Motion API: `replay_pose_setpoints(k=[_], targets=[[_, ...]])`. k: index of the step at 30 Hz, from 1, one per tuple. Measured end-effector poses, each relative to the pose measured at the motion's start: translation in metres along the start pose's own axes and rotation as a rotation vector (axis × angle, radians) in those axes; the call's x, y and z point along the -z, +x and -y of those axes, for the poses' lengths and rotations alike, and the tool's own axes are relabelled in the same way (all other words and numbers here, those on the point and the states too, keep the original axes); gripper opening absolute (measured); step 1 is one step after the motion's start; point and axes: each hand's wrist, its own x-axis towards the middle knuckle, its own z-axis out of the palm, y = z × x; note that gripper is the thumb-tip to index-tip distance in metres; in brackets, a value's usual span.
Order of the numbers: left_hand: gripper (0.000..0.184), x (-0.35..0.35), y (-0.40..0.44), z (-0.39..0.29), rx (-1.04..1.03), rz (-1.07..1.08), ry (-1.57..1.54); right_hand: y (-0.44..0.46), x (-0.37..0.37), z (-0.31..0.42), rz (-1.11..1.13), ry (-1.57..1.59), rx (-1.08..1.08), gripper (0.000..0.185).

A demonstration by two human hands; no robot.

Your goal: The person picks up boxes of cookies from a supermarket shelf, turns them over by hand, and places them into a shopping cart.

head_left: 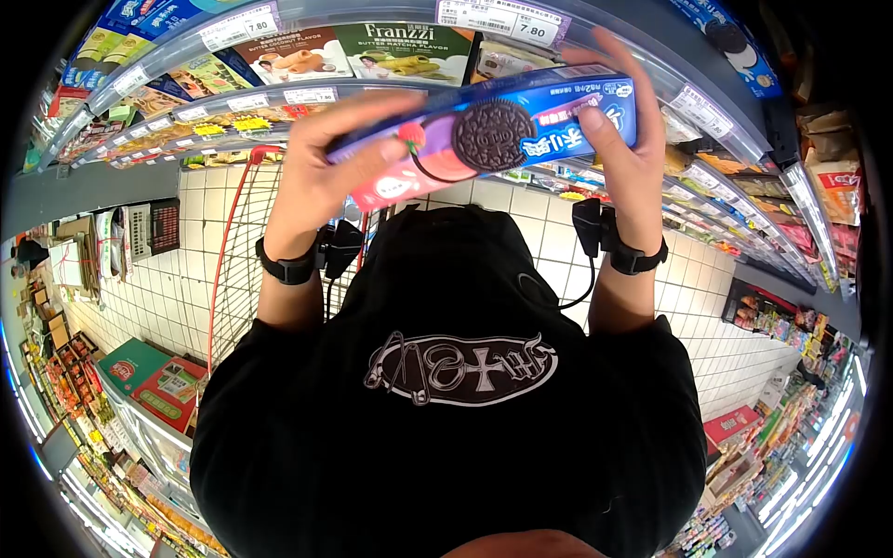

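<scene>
Left hand (316,163): pinched left end.
Right hand (636,153): pinched right end.
Cookie box (495,137): apparently being inspected; next move likely needed both grips steady.

Strip lamps (812,485) glare at lower right, the bright view bowing toward black edges (left hand (314,172) blurred)

Grey shelf (358,90) with brown box (296,56) and green Franzzi box (405,53) side by side.

Blue, purple and pink box (493,135), black shirt (456,288), gridded cream floor (702,312)
</scene>
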Motion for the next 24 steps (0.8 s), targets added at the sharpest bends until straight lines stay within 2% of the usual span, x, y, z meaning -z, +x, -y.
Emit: replay_pose_setpoints(k=[1, 2, 4, 5, 6, 8, 9, 12, 13, 20, 24], targets=[[0.034, -0.003, -0.002, -0.004, 0.091, -0.139, -0.09, 0.001, 0.002, -0.002, 0.015, -0.011, -0.002, 0.064], [0.034, -0.004, -0.001, -0.002, 0.093, -0.137, -0.09, 0.0, 0.002, -0.004, 0.029, -0.022, -0.006, 0.061], [0.03, -0.005, 0.003, 0.007, -0.019, -0.404, -0.231, -0.003, 0.0, 0.0, 0.029, 0.013, -0.061, 0.056], [0.031, -0.003, 0.003, 0.01, -0.03, -0.432, -0.25, -0.003, -0.003, 0.0, 0.031, -0.009, -0.002, 0.052], [0.031, -0.002, 0.003, 0.013, -0.029, -0.432, -0.25, -0.003, -0.004, 0.001, 0.034, -0.031, 0.057, 0.049], [0.044, -0.002, 0.003, 0.016, -0.078, -0.466, -0.247, -0.004, -0.002, -0.005, 0.015, -0.015, 0.077, 0.045], [0.05, -0.002, 0.003, 0.014, -0.056, -0.431, -0.35, -0.004, -0.001, -0.007, -0.004, 0.002, 0.097, 0.041], [0.054, -0.012, 0.006, 0.007, -0.08, -0.378, -0.496, -0.004, -0.001, -0.008, -0.098, 0.006, 0.03, 0.037], [0.063, -0.013, 0.004, 0.005, -0.056, -0.341, -0.518, -0.003, 0.0, -0.01, -0.093, -0.019, 0.049, 0.038], [0.069, -0.012, 0.001, 0.011, -0.107, -0.283, -0.435, -0.006, 0.004, -0.018, -0.091, 0.034, 0.028, 0.04], [0.066, -0.012, -0.003, 0.019, -0.134, -0.362, -0.451, -0.002, 0.005, -0.013, -0.061, 0.032, 0.08, 0.056]])
